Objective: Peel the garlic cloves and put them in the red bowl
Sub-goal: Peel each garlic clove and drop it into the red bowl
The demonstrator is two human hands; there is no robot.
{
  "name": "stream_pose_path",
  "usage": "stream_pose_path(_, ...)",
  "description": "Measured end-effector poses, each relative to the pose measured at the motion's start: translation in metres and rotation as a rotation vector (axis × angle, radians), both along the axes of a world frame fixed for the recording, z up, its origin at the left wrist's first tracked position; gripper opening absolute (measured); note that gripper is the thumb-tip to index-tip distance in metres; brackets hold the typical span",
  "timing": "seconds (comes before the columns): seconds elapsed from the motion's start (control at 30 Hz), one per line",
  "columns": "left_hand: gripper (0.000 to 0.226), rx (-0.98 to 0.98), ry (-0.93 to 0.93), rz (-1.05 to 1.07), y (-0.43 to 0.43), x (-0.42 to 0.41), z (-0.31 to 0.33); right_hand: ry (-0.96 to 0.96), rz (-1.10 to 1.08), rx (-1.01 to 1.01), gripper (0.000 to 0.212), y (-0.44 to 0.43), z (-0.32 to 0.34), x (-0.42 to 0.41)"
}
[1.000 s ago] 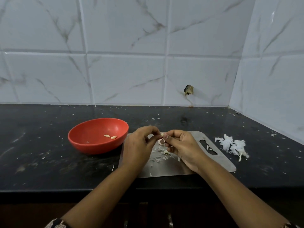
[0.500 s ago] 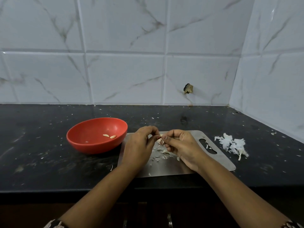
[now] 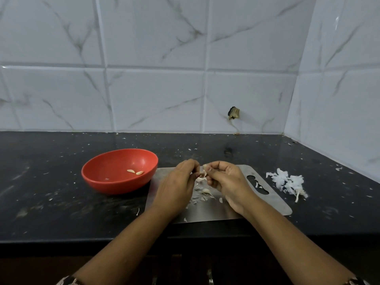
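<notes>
A small pale garlic clove (image 3: 205,167), pinched in the right hand (image 3: 226,179), is bared as papery skin (image 3: 199,179) is now drawn away by the left hand (image 3: 178,182), fingers curled.

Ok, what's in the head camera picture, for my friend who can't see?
A left hand and right hand pinch a small pale garlic clove over a steel cutting board. A round red bowl beside it holds two peeled cloves.

Soft, dim light is falling from above — the glossy white marble-look wall tiles (image 3: 154,95) are glowing pale blue, with a bright streak on the right wall. The black stone counter (image 3: 41,192) is looking dark. The round red plastic bowl (image 3: 115,186) is throwing a soft shadow beneath itself. Tile lines are bending near the edges.
</notes>
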State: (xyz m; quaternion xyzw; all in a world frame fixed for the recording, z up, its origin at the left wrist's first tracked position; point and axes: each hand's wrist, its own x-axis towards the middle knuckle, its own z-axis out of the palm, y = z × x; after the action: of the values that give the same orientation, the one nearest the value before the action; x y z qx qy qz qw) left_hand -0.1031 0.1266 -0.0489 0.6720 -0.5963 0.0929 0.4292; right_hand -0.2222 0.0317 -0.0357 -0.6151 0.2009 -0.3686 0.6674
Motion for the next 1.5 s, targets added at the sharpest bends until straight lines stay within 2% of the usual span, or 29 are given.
stream_pose_path(0.13,0.007,0.008,0.049,0.032,0.003,0.000,0.002,-0.063,-0.060,0.067,0.008,-0.007,0.000,-0.003)
stream_pose_path(0.2,0.006,0.002,0.066,0.054,0.001,0.001,0.000,-0.039,-0.021,0.050,0.010,-0.005,-0.001,-0.002)
stream_pose_path(0.33,0.019,-0.035,0.137,0.050,-0.001,0.005,-0.002,0.033,0.017,-0.019,0.016,-0.002,-0.002,0.000)
stream_pose_path(0.47,0.010,-0.068,0.146,0.043,-0.001,0.004,-0.002,0.097,0.030,-0.093,0.014,0.001,-0.002,-0.001)
stream_pose_path(0.6,0.009,-0.153,0.163,0.060,0.002,0.002,0.002,0.087,0.077,-0.075,0.008,0.003,-0.001,-0.001)
stream_pose_path(0.87,0.013,-0.147,0.087,0.087,0.002,0.004,0.001,0.139,0.104,-0.099,0.013,0.003,0.000,-0.002)
stream_pose_path(1.13,0.008,-0.141,0.002,0.056,0.002,0.006,0.001,0.092,0.118,-0.038,0.012,0.003,0.002,-0.004)
stream_pose_path(1.5,0.009,-0.004,-0.034,0.022,0.004,0.006,0.001,0.162,0.166,-0.060,0.011,0.001,0.002,-0.007)
